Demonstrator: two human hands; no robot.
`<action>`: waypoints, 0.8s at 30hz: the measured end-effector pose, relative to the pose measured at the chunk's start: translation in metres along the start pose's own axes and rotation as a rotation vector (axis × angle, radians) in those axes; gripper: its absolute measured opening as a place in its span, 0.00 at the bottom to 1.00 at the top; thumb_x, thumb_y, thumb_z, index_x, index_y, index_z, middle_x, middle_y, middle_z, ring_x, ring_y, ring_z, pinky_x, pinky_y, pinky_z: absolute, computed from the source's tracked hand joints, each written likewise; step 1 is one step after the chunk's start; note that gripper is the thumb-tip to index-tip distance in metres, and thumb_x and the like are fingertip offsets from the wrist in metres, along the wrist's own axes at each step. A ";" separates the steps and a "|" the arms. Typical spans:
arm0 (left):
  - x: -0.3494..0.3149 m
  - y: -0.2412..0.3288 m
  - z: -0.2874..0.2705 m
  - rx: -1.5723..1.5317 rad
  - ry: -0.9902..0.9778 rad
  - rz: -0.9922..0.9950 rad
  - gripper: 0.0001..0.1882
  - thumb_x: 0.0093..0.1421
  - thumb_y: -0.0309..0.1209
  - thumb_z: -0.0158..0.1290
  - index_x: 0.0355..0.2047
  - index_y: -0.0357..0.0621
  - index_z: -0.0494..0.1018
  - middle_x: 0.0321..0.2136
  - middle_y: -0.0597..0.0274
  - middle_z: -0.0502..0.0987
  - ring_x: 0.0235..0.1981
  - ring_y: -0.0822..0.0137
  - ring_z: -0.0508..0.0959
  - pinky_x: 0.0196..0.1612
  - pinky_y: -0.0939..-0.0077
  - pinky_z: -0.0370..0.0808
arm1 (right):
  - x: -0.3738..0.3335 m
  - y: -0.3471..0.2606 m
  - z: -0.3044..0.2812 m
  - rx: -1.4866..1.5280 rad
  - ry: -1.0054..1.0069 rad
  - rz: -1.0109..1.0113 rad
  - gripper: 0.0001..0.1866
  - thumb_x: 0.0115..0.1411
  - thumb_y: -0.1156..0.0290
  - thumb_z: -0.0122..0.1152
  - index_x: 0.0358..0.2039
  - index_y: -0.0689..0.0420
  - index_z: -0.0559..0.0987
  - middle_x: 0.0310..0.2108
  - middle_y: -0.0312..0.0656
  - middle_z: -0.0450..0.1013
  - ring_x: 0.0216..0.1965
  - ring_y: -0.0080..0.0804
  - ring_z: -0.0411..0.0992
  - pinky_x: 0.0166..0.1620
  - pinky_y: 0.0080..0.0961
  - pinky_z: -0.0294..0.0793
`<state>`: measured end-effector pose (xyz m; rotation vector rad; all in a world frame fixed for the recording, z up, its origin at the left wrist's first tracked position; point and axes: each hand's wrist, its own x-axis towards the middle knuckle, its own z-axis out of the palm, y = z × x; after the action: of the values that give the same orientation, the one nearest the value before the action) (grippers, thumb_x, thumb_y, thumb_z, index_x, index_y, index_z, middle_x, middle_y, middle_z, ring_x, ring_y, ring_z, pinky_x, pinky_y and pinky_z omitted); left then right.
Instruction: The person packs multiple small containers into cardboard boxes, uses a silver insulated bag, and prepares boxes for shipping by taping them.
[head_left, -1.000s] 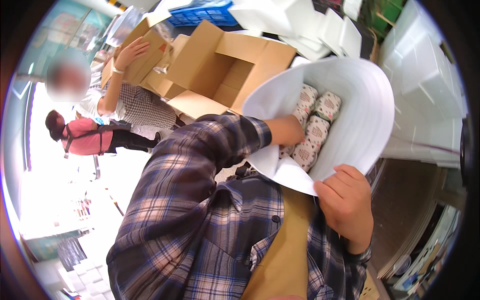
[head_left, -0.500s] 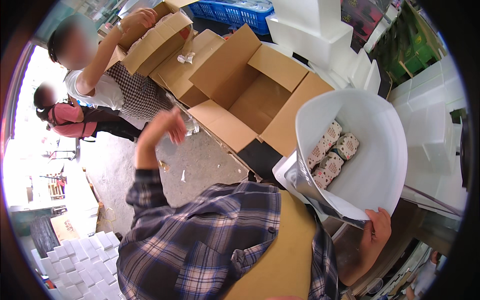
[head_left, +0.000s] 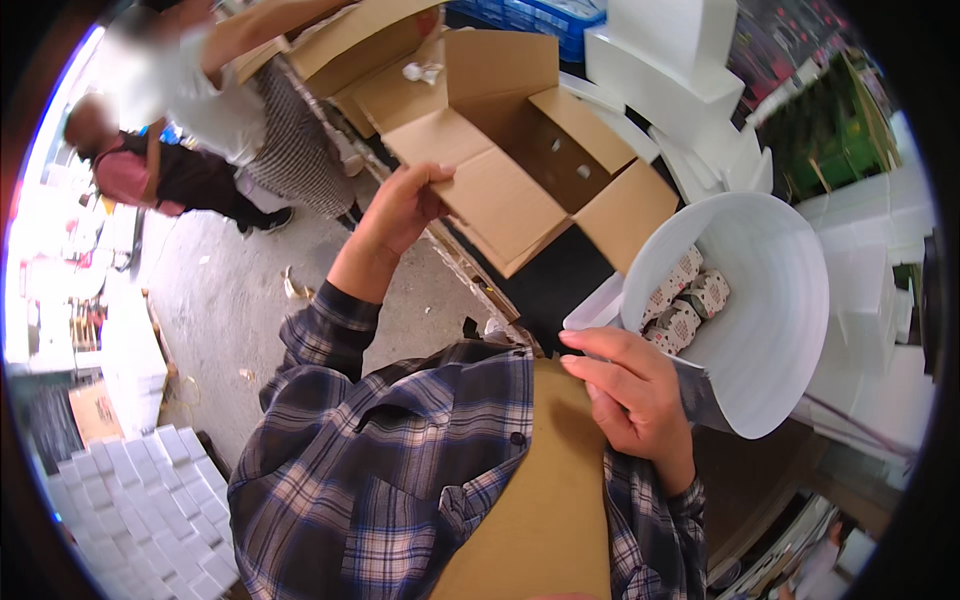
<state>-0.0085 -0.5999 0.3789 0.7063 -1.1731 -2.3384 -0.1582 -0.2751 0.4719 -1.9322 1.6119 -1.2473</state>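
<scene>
An open cardboard box [head_left: 500, 190] stands tilted on a dark work surface, its flaps spread. My left hand [head_left: 405, 210] is closed on the edge of its near-left flap, fingertips at the cardboard. To the box's right is a wide-mouthed insulated bag [head_left: 770, 330], white inside and silvery outside. Several packages [head_left: 685, 300] in white paper printed with small dark and red marks lie in it. My right hand [head_left: 635, 390] is just left of the bag's near rim, fingers stretched leftward and slightly apart, with nothing visible in them.
White foam boxes [head_left: 660, 80] are stacked behind, beside a blue crate [head_left: 540, 20]. Two people stand at the left; one in a white top [head_left: 220, 110] reaches toward another carton [head_left: 370, 45]. Scraps lie on the concrete floor [head_left: 240, 310]. White blocks [head_left: 140, 500] are piled lower left.
My left hand has come to the cardboard box and taken hold of a flap; the box has turned and tilted. My right hand has let go of the bag's rim and moved left.
</scene>
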 end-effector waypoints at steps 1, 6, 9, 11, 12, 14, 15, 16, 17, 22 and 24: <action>-0.011 0.016 0.025 -0.025 -0.039 0.062 0.14 0.66 0.32 0.52 0.42 0.31 0.76 0.35 0.51 0.82 0.34 0.57 0.84 0.38 0.63 0.84 | 0.001 -0.002 0.005 0.060 -0.018 -0.024 0.19 0.49 0.83 0.57 0.44 0.64 0.80 0.50 0.52 0.76 0.49 0.52 0.77 0.51 0.41 0.78; -0.013 0.060 0.072 0.174 -0.245 0.011 0.18 0.69 0.36 0.48 0.49 0.32 0.74 0.41 0.51 0.82 0.39 0.58 0.84 0.40 0.64 0.83 | 0.024 -0.003 0.041 -0.083 0.026 -0.197 0.19 0.52 0.80 0.60 0.47 0.63 0.79 0.53 0.53 0.74 0.57 0.54 0.72 0.61 0.48 0.69; 0.020 0.061 0.100 0.501 -0.228 -0.164 0.30 0.70 0.49 0.42 0.46 0.29 0.76 0.38 0.47 0.83 0.36 0.59 0.85 0.42 0.73 0.80 | 0.052 0.015 0.063 -0.323 0.098 -0.124 0.25 0.55 0.67 0.65 0.53 0.62 0.76 0.58 0.51 0.70 0.64 0.50 0.65 0.68 0.52 0.58; 0.050 0.042 0.107 0.515 -0.330 -0.191 0.29 0.69 0.50 0.47 0.40 0.30 0.78 0.35 0.47 0.84 0.35 0.61 0.85 0.39 0.73 0.80 | 0.063 0.049 0.087 -0.436 0.138 -0.037 0.27 0.54 0.65 0.67 0.54 0.61 0.75 0.58 0.50 0.70 0.65 0.51 0.64 0.68 0.53 0.56; 0.050 0.041 0.096 0.542 -0.326 -0.070 0.27 0.70 0.49 0.48 0.40 0.30 0.78 0.35 0.48 0.84 0.35 0.62 0.85 0.40 0.74 0.80 | 0.070 0.062 0.100 -0.478 0.146 -0.016 0.28 0.54 0.64 0.68 0.54 0.60 0.75 0.59 0.50 0.70 0.66 0.51 0.63 0.69 0.53 0.55; 0.057 0.045 0.080 0.592 -0.356 0.161 0.24 0.71 0.47 0.50 0.41 0.32 0.78 0.36 0.51 0.84 0.36 0.65 0.84 0.41 0.74 0.80 | 0.076 0.085 0.111 -0.573 0.188 0.013 0.29 0.54 0.63 0.68 0.55 0.60 0.75 0.58 0.50 0.70 0.66 0.51 0.62 0.69 0.53 0.54; 0.055 0.065 0.064 0.712 -0.405 0.249 0.21 0.70 0.44 0.52 0.41 0.34 0.78 0.36 0.54 0.83 0.36 0.66 0.83 0.42 0.74 0.79 | 0.080 0.089 0.115 -0.598 0.205 0.018 0.29 0.54 0.62 0.68 0.55 0.60 0.74 0.58 0.50 0.70 0.66 0.51 0.62 0.69 0.53 0.54; 0.056 0.080 0.045 0.818 -0.469 0.329 0.18 0.70 0.42 0.54 0.42 0.36 0.78 0.36 0.57 0.83 0.36 0.68 0.82 0.42 0.75 0.79 | 0.081 0.087 0.113 -0.583 0.233 0.048 0.27 0.53 0.65 0.68 0.53 0.61 0.75 0.58 0.49 0.70 0.65 0.51 0.63 0.68 0.52 0.57; 0.058 0.089 0.020 0.779 -0.458 0.340 0.14 0.65 0.38 0.60 0.38 0.38 0.79 0.31 0.60 0.83 0.33 0.69 0.81 0.40 0.75 0.78 | 0.088 0.086 0.114 -0.579 0.266 0.035 0.26 0.53 0.66 0.67 0.52 0.61 0.75 0.58 0.48 0.69 0.64 0.51 0.63 0.68 0.51 0.58; 0.074 0.120 -0.015 1.744 -0.576 0.340 0.11 0.52 0.37 0.64 0.25 0.42 0.78 0.22 0.55 0.79 0.30 0.57 0.82 0.34 0.64 0.75 | 0.094 0.092 0.132 -0.540 0.303 0.010 0.21 0.53 0.74 0.62 0.48 0.62 0.77 0.55 0.46 0.72 0.60 0.48 0.67 0.66 0.47 0.64; 0.082 0.127 -0.004 1.871 -0.707 0.270 0.11 0.52 0.37 0.63 0.25 0.43 0.78 0.23 0.54 0.79 0.31 0.53 0.81 0.34 0.61 0.75 | 0.096 0.093 0.135 -0.554 0.308 -0.015 0.19 0.52 0.75 0.60 0.46 0.62 0.79 0.53 0.45 0.74 0.58 0.46 0.69 0.65 0.46 0.64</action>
<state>-0.0509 -0.7196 0.4611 0.0197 -3.3243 -0.5709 -0.1131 -0.4279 0.3683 -2.1332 2.3001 -1.2430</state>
